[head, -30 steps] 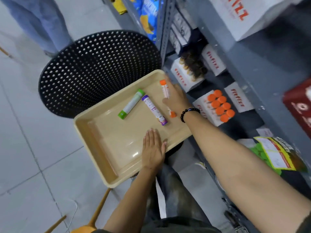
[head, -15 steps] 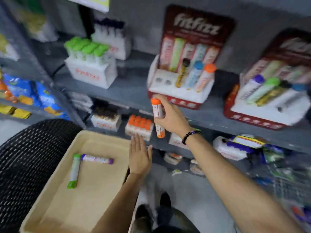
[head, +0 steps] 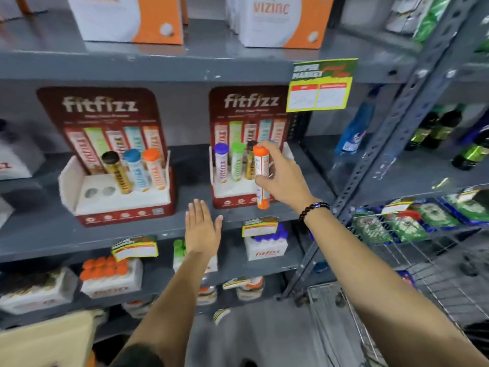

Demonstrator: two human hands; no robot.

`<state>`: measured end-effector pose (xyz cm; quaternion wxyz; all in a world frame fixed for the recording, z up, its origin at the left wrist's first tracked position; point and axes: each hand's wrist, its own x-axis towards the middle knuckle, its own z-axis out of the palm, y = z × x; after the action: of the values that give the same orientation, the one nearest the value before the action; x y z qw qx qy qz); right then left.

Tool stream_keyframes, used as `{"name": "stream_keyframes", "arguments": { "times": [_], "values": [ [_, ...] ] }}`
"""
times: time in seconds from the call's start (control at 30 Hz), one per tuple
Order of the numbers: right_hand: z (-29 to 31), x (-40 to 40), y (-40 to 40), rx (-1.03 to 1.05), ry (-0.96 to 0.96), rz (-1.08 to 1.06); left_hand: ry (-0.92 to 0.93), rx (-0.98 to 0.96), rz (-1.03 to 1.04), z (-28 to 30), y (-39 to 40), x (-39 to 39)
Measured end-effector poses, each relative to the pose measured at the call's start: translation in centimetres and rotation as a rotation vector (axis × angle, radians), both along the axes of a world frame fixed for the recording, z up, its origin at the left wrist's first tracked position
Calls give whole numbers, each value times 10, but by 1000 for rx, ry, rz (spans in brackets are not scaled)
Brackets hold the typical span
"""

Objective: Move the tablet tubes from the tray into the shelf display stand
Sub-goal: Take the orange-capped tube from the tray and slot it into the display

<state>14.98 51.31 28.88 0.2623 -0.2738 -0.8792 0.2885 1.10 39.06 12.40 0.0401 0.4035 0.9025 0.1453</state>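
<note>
My right hand (head: 284, 178) grips an orange-capped tablet tube (head: 260, 176), held upright in front of the right red fitfizz display stand (head: 230, 200). That stand holds a purple-capped tube (head: 221, 162), a green-capped tube (head: 236, 161) and a dark-capped one partly hidden behind the held tube. The left fitfizz stand (head: 116, 205) carries black, blue and orange-capped tubes and shows two vacant holes (head: 99, 192). My left hand (head: 202, 229) hovers flat with fingers apart below the shelf edge, holding nothing. A corner of the beige tray (head: 45, 340) shows at the bottom left.
Grey metal shelving (head: 158, 234) fills the view. White and orange vizinc boxes (head: 127, 19) stand on the upper shelf. Lower shelves hold white boxes of tubes (head: 111, 276). A slanted shelf post (head: 383, 154) and a wire basket (head: 423, 247) of packets lie to the right.
My view swung up from the tray to the shelf. My right hand lifted the orange-capped tube from the tray to the right display stand. My left hand left the tray and rose.
</note>
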Motion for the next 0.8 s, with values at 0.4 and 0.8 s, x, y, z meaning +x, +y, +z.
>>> {"name": "stream_keyframes", "arguments": {
  "times": [0.4, 0.8],
  "values": [
    [15, 4, 80, -51, -1, -87, 8, -209, 105, -16, 22, -6],
    [32, 6, 92, -27, 7, -124, -8, -207, 105, -11, 20, -4]
  ]
}}
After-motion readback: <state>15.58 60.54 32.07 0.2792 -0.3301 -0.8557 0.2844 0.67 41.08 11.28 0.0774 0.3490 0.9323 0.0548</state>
